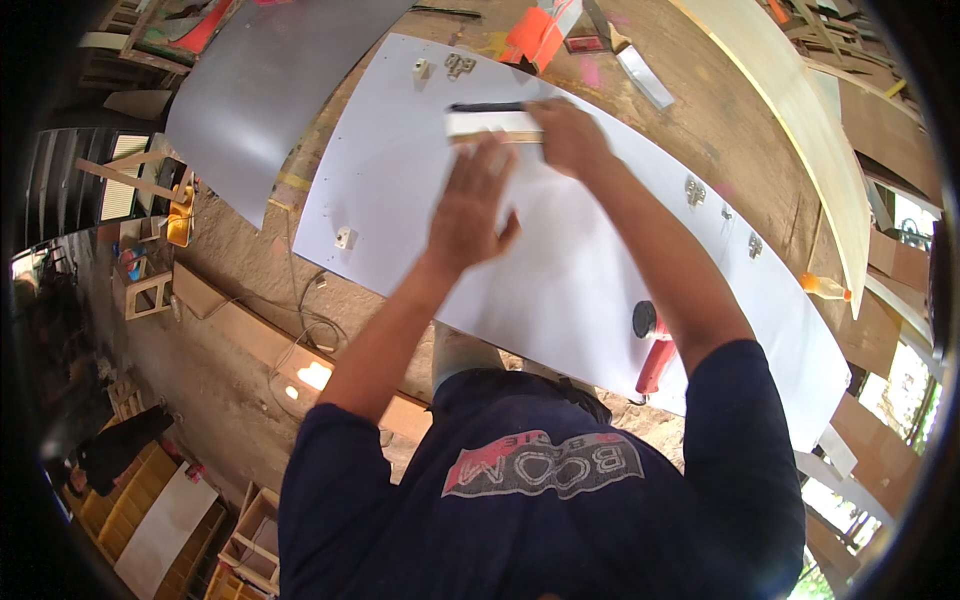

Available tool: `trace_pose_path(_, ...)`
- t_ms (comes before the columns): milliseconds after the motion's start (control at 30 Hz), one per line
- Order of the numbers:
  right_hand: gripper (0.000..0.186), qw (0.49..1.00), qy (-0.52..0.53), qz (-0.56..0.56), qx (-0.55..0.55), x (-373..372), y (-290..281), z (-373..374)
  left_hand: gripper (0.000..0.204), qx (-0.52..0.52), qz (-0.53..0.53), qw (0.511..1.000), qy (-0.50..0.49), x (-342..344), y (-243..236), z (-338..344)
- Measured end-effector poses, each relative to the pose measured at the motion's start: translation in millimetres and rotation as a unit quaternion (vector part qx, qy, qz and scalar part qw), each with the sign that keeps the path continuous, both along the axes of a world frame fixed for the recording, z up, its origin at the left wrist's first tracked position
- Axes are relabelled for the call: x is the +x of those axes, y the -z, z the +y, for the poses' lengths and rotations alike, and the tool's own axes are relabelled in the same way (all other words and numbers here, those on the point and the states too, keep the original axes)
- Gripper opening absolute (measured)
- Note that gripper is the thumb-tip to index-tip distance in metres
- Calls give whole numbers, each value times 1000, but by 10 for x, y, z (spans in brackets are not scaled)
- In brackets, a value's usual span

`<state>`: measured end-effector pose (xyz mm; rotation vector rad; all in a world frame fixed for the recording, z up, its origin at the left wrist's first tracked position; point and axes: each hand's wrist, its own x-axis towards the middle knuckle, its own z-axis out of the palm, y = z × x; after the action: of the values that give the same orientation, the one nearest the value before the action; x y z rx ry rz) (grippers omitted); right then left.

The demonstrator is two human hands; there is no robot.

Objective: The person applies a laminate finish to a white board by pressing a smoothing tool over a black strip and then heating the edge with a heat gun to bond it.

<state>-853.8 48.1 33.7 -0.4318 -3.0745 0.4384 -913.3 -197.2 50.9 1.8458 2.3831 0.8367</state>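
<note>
A white panel (390, 160) lies in front of me. Over its far part, my right hand (572, 138) is closed on the right end of a short white strip of board (480, 122) with a dark far edge and a brown near edge. My left hand (472, 205) is blurred. Its fingers stretch out toward the strip's near edge; whether they touch it I cannot tell. Metal hinges (460, 65) sit along the panel's far edge. A red power tool (655, 360) with a black round end rests on the panel beside my right arm.
At the left lies a grey sheet (260, 90). Beyond the panel are an orange and white box (535, 38) and a flat-bladed tool (643, 77). A bottle of orange liquid (822, 287) lies at the right. Cables (315, 325) trail on the floor at the left.
</note>
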Motion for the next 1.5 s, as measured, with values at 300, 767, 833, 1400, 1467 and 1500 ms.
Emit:
trace_pose_path(300, 56, 975, 190, -110, -40, 2686, -444, 661, 95, -119, -28, 992, -15, 894, 570, 184)
trace_pose_path(767, 49, 967, 229, -84, -70, 2700, -540, 602, 88, -81, -22, 996, -14, 1396, 586, 88)
trace_pose_path(833, 46, 959, 259, -52, -102, 2713, -708, 543, 83, -75, -19, 996, -44, 1294, 531, 191)
trace_pose_path(1400, 60, 984, 96, -25, -148, 2552, -844, -1533, 11, 143, -34, 939, -311, 919, 125, -1135)
trace_pose_path(1467, 66, 995, 27, -44, -84, 2505, -594, -1847, 15, 152, -97, 896, -406, 1030, 446, -1457)
trace_pose_path(1500, 68, 998, -1, -54, -44, 2489, -518, -1954, 15, 149, -111, 892, -412, 1116, 531, -1566)
